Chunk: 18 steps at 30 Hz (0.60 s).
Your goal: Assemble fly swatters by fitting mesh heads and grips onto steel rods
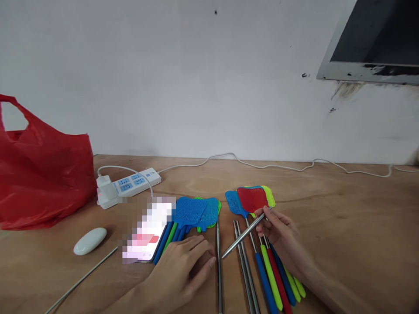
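My right hand pinches a slim metal tube near its upper end, and the tube slants down to the left above the table. Loosely curved, my left hand rests beside blue and green fly swatter handles with nothing visible in it; its palm is hidden. Blue fly swatter heads lie overlapped just beyond it. A single metal rod lies to the right of my left thumb. Several more rods lie beneath the held tube. Under my right hand are swatters with coloured handles and a red head.
A lit phone lies partly over the left handles. Farther left are a white mouse-shaped object, a power strip with a plugged-in charger, and a red plastic bag. A white cable runs along the wall.
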Motion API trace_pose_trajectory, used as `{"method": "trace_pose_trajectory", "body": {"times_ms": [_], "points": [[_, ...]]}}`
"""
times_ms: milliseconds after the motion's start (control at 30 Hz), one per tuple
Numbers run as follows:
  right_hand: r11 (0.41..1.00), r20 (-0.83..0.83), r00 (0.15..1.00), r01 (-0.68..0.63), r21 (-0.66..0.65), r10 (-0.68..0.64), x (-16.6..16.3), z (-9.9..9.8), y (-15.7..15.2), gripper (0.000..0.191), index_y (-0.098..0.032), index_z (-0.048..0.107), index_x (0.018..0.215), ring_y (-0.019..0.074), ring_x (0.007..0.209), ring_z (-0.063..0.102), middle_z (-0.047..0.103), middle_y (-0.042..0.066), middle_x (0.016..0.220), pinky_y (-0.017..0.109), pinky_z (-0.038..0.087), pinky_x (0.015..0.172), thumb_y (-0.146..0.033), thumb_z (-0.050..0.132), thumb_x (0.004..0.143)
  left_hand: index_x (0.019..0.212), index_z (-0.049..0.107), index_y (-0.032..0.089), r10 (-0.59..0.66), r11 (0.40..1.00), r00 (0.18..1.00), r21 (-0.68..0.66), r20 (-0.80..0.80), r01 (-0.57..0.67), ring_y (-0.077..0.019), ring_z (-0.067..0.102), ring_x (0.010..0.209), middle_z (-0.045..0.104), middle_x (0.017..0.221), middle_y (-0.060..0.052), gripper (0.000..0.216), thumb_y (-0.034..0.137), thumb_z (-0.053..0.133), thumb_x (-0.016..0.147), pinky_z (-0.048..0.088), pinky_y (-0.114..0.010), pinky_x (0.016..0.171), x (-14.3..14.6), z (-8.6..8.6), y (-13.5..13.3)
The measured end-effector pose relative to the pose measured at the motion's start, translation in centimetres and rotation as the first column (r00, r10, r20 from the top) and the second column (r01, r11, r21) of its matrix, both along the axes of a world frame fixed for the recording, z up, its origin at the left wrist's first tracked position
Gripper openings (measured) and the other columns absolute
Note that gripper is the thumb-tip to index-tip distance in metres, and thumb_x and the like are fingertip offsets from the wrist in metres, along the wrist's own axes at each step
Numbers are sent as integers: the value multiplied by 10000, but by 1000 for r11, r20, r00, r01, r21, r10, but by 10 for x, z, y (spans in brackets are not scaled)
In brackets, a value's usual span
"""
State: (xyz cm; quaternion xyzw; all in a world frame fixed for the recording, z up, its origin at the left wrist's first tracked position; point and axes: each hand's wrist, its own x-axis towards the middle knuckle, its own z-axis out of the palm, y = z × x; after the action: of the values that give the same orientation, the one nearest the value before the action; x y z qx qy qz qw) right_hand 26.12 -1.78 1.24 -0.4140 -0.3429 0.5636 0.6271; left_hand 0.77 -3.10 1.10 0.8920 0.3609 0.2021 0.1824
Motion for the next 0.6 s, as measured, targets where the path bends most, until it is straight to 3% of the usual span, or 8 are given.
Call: {"method": "trace_pose_trajectory", "body": {"times_ms": [100, 200, 367, 500, 600], "points": [[999, 29, 998, -50, -18, 51, -2, 0, -2, 319, -170, 773, 752, 122, 604, 644, 726, 43, 734, 201, 542, 555, -435, 895, 622, 1036, 566, 234, 29, 999, 997, -38, 77, -26, -205, 629, 838, 660, 933, -31, 150, 297, 433, 1010, 443, -281, 696, -1, 0, 0], [992, 67, 989, -129, 4, 128, -3, -4, -5, 279, -185, 766, 781, 147, 663, 700, 768, 73, 859, 216, 562, 580, -413, 876, 665, 1093, 558, 233, 48, 998, 993, -51, 112, -43, -207, 634, 854, 666, 976, -42, 170, 340, 458, 1007, 449, -273, 699, -2, -2, -1], [966, 202, 947, -259, 13, 251, -5, -10, -7, 226, -188, 765, 796, 178, 676, 719, 773, 84, 826, 250, 570, 575, -403, 816, 747, 899, 532, 230, 39, 992, 998, -119, 40, -34, -163, 574, 630, 595, 728, 17, 222, 320, 376, 1030, 364, -248, 564, 0, -3, -2], [978, 309, 936, -196, 69, 165, -6, -8, -9, 237, -203, 765, 735, 161, 552, 658, 713, 28, 614, 258, 546, 525, -424, 837, 693, 872, 468, 237, 34, 992, 998, -119, 49, -28, -170, 560, 608, 563, 697, 22, 260, 302, 283, 1042, 338, -266, 570, 2, -5, -4], [982, 330, 943, -105, 156, 48, -6, -7, -11, 242, -218, 747, 712, 147, 502, 601, 657, 1, 570, 252, 505, 476, -451, 817, 710, 816, 406, 243, 14, 990, 997, -143, 70, -4, -170, 516, 550, 507, 649, 30, 321, 313, 203, 1054, 307, -280, 543, 3, -8, -5]]}}
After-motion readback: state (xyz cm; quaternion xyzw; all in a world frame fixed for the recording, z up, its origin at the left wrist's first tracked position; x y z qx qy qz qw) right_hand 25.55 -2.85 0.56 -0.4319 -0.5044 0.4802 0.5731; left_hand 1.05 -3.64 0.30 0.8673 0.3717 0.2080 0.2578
